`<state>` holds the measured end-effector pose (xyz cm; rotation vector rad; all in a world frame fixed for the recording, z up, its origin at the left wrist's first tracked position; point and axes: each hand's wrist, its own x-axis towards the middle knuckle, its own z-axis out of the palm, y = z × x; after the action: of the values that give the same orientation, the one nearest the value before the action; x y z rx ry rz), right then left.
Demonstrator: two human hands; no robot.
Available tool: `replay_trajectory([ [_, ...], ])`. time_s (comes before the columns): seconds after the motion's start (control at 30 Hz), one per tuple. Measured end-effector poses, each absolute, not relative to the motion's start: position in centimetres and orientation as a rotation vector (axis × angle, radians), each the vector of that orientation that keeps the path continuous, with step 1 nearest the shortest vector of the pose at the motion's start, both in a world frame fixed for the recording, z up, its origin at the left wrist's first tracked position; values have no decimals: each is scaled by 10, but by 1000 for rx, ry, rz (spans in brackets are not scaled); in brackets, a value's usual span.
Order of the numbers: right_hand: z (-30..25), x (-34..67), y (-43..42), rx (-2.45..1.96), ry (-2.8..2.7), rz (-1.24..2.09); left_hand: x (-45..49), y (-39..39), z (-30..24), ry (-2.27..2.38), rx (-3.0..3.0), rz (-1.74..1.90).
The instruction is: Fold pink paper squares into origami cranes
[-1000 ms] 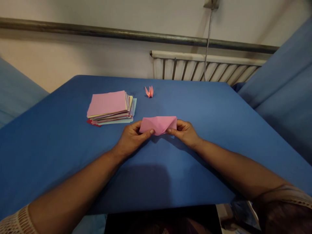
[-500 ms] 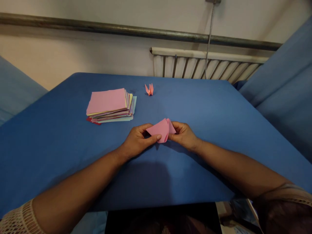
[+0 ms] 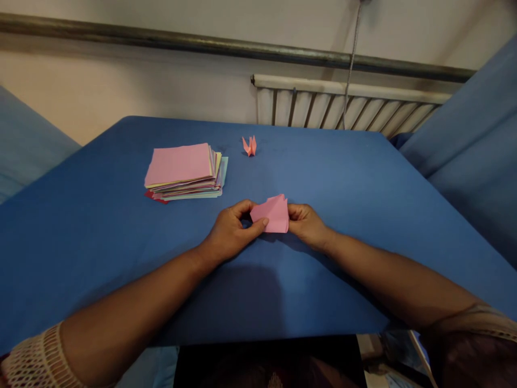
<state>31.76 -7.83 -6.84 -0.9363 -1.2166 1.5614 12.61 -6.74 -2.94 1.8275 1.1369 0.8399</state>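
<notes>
A folded piece of pink paper (image 3: 276, 214) is held up between my two hands, just above the blue table. My left hand (image 3: 234, 229) pinches its left side, thumb flat on the near face and fingers behind. At the right edge, my right hand (image 3: 307, 226) grips the paper with thumb and fingers closed; its fingertips are partly hidden behind the folds. Beyond my hands stands a small folded orange-pink paper crane (image 3: 249, 146). Left of that lies a thick stack of coloured paper (image 3: 180, 166), with a pink sheet on top.
The blue-covered table (image 3: 347, 178) reaches back towards the wall. Behind it are a white radiator (image 3: 315, 83), a horizontal metal pipe (image 3: 226, 48) and a hanging cord (image 3: 352, 59). Blue curtains (image 3: 480, 134) hang at both sides.
The pink paper's right-hand flap, which stuck out between my hands, now lies folded in, so the piece looks flatter and more compact. Both hands still hold it in nearly the same place.
</notes>
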Motion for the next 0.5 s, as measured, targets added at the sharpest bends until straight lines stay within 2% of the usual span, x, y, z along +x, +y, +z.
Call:
replay_trajectory([
  [0.5,-71,320,-76,-908,-1218,1530,122,-68,-30,1067,1808,778],
])
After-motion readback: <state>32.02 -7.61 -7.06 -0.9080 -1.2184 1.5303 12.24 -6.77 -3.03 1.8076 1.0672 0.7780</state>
